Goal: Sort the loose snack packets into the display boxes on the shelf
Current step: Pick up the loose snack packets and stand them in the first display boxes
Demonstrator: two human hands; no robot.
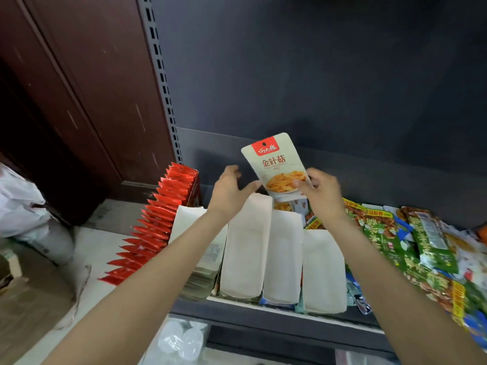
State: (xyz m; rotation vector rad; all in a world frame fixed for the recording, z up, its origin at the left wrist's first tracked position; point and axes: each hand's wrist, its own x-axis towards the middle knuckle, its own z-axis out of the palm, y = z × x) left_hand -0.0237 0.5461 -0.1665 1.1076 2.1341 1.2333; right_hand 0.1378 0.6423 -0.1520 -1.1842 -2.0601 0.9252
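right hand [320,192] pinching the lower edge of a beige snack packet [276,164], thumb on its printed front, fingers curled behind. packet held upright, slightly tilted, above the rear ends of the display boxes and in front of the dark back panel [329,80]. left hand [229,191] just beside the packet's lower left corner, fingers spread and relaxed, gripping nothing; contact with the packet not discernible. below: four pale display boxes [246,248] side by side on the shelf [263,310], running front to back. left of them, a row of red packets [155,222] standing on edge. right of them, a loose heap of green packets [411,248] on the same shelf.
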